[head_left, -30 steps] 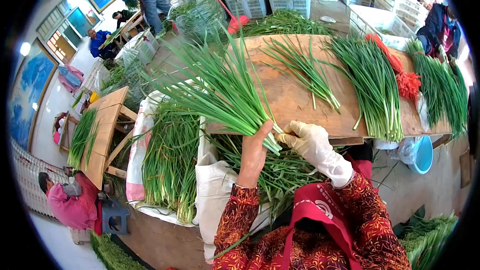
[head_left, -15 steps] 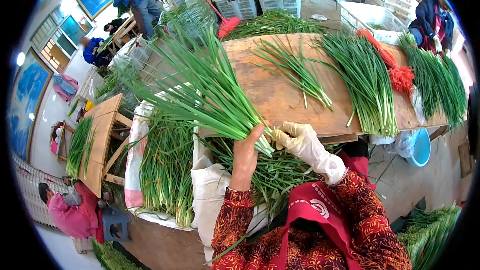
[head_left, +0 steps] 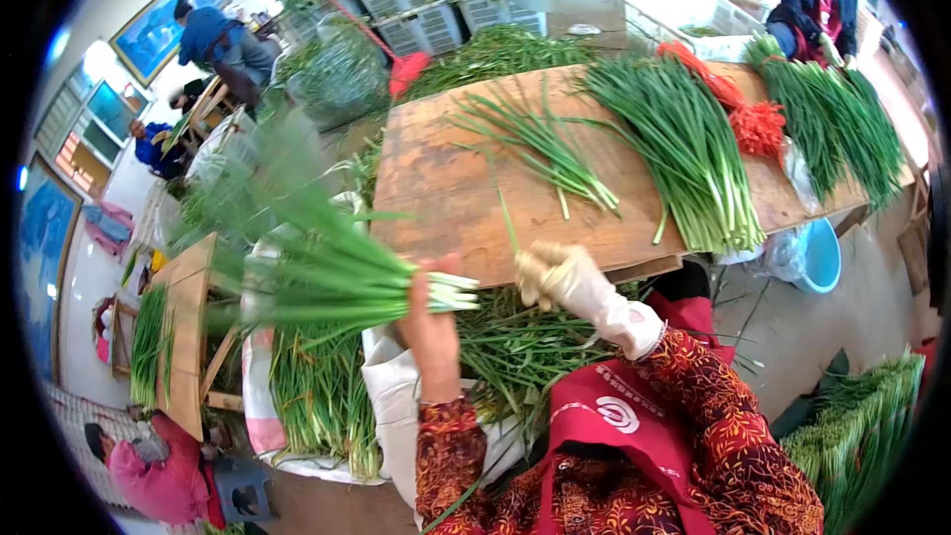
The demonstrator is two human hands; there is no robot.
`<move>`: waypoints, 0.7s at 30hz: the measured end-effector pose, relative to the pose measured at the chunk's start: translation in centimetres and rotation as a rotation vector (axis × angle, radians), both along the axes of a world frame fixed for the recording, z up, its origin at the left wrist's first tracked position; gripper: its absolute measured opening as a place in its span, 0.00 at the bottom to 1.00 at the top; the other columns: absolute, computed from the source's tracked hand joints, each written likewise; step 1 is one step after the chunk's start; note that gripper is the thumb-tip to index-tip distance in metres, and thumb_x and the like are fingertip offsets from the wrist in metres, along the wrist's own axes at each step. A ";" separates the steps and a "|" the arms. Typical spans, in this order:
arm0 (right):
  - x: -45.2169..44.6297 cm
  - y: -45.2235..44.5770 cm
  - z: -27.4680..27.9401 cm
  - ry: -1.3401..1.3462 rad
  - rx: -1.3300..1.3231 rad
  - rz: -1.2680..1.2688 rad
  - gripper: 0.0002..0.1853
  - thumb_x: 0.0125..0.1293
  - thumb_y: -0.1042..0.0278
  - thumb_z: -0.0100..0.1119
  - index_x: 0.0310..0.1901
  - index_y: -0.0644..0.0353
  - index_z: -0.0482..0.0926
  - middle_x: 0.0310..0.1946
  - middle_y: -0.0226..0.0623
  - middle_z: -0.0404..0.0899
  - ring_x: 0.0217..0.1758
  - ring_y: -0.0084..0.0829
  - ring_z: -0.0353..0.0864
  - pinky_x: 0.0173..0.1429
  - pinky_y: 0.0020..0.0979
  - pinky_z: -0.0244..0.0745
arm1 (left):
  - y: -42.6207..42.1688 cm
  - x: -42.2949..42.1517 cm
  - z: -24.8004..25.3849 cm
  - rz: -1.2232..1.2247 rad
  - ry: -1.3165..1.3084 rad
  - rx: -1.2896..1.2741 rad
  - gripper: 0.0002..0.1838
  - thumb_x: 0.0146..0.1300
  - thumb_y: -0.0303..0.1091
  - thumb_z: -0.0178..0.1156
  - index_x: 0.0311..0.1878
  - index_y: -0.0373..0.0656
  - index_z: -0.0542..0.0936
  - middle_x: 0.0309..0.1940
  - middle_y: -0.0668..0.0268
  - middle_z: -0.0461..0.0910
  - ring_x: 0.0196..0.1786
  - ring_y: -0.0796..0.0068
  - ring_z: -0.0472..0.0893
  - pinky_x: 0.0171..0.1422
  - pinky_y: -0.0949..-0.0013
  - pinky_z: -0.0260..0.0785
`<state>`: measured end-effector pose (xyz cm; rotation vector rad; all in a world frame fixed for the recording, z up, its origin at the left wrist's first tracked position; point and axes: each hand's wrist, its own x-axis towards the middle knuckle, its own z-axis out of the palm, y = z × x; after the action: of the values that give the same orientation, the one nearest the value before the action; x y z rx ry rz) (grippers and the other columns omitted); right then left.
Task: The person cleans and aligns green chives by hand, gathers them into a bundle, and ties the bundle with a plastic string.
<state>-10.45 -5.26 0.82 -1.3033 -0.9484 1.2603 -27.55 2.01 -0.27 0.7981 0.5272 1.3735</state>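
Note:
My bare left hand [head_left: 433,312] is wrapped round a bunch of garlic chives [head_left: 342,272], close to the white cut ends. The leaves fan out to the left, blurred by motion. To its right, my right hand [head_left: 560,279] wears a pale glove, its fingers curled in a pinch. A single green chive leaf [head_left: 508,223] rises from those fingertips, over the near edge of the wooden board [head_left: 446,198]. Below both hands, loose chive leaves [head_left: 515,337] lie in a heap, partly hidden by my forearms.
On the board are a small pile of chives [head_left: 555,154], a larger pile [head_left: 684,149] and red ties [head_left: 758,129]. A white sack of chives [head_left: 322,376] stands at left. A blue basin [head_left: 817,258] sits at right. Co-workers sit or stand around, one in pink [head_left: 163,476].
My left hand has swung the bunch left and down, turning it nearly level. My right hand has parted from the bunch with one leaf in its fingers. The view has shifted slightly.

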 end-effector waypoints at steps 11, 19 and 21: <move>8.9 2.1 0.2 -1.287 0.057 -0.159 0.13 0.54 0.55 0.61 0.36 0.54 0.79 0.32 0.41 0.80 0.33 0.43 0.80 0.36 0.39 0.75 | 2.0 -0.3 0.3 -0.353 -0.516 -0.012 0.16 0.62 0.35 0.57 0.50 0.42 0.68 0.32 0.71 0.68 0.35 0.79 0.69 0.41 0.70 0.67; 11.7 4.2 -2.3 -1.454 -0.071 -0.251 0.14 0.52 0.56 0.61 0.28 0.60 0.79 0.26 0.47 0.79 0.31 0.43 0.80 0.34 0.38 0.74 | -0.9 3.6 -0.7 -0.332 -0.210 -0.231 0.09 0.61 0.32 0.59 0.41 0.46 0.71 0.34 0.71 0.72 0.33 0.81 0.70 0.37 0.73 0.67; 11.7 3.6 -1.0 -1.185 -0.016 -0.295 0.14 0.55 0.56 0.58 0.30 0.60 0.80 0.24 0.43 0.79 0.31 0.38 0.80 0.37 0.33 0.73 | -0.9 3.4 -0.8 -0.316 -0.179 -0.246 0.09 0.60 0.31 0.59 0.42 0.45 0.71 0.37 0.69 0.74 0.33 0.81 0.71 0.36 0.73 0.68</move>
<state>1.23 -1.63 -0.15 -2.1417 -1.4365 0.1593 -24.13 1.15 -1.02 0.5258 0.4003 1.0519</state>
